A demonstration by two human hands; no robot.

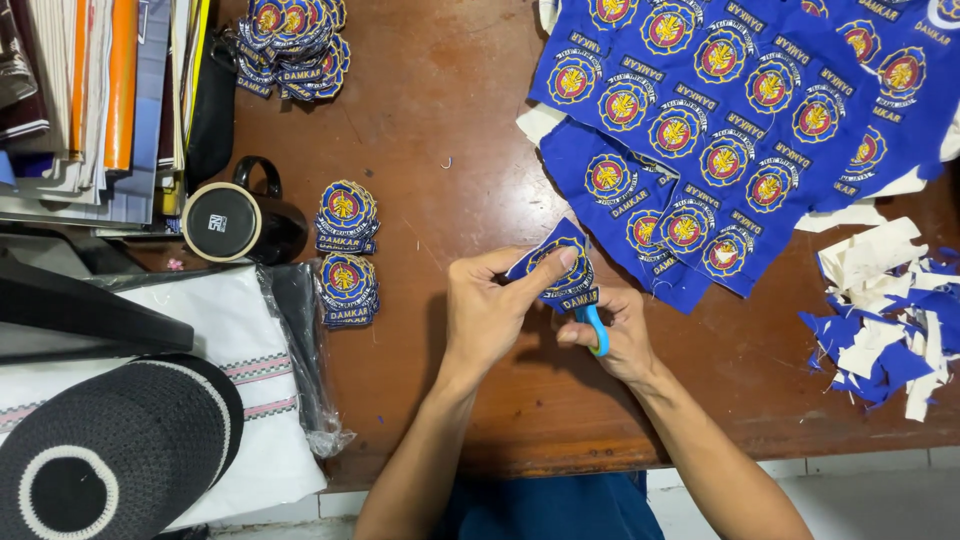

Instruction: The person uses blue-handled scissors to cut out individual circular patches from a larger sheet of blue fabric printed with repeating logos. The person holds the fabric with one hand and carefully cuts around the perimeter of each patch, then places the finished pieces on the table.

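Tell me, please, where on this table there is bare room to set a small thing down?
The table is bare between the upper patch pile and the blue patch sheet, and along the near edge right of the right hand, before the scrap heap. The left side is crowded: mug, books, bagged cloth.

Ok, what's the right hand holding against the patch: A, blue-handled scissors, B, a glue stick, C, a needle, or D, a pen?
A: the right hand grips a blue scissor handle just below the blue embroidered patch, which the left hand pinches from above.
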